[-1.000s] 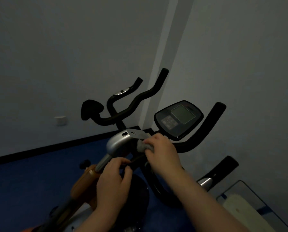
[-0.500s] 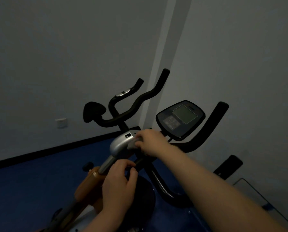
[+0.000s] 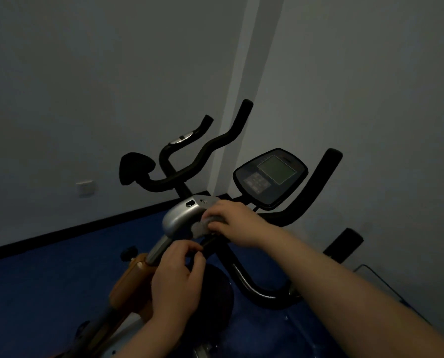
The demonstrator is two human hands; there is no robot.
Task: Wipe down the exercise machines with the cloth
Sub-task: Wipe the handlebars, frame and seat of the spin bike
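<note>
A dim room corner seen from above, looking down at one exercise bike (image 3: 280,293). The right hand (image 3: 237,223) has its fingers curled round a small grey cloth (image 3: 202,227), pressing it against the bike's silver bracket (image 3: 180,215) just below the console (image 3: 270,175). A second ago that hand held the cloth lower, beside the stem; it has since slid up and left onto the bracket's curved face, which suggests the wipe is moving across the bracket and is far from finished, with the console and the bars apparently untouched. The left hand (image 3: 178,277) stays lower down with fingers and thumb pinched round a dark bar (image 3: 210,241) under the bracket, seemingly steadying the frame. Counted: one cloth, one console with one screen, two hands. Two sets of black handlebars (image 3: 202,153) show, so a second machine may stand behind the first, but the gloom makes that uncertain. One saddle (image 3: 135,166) rises at the left. One wall switch (image 3: 85,188) sits on the grey wall, above a blue floor (image 3: 48,280).
</note>
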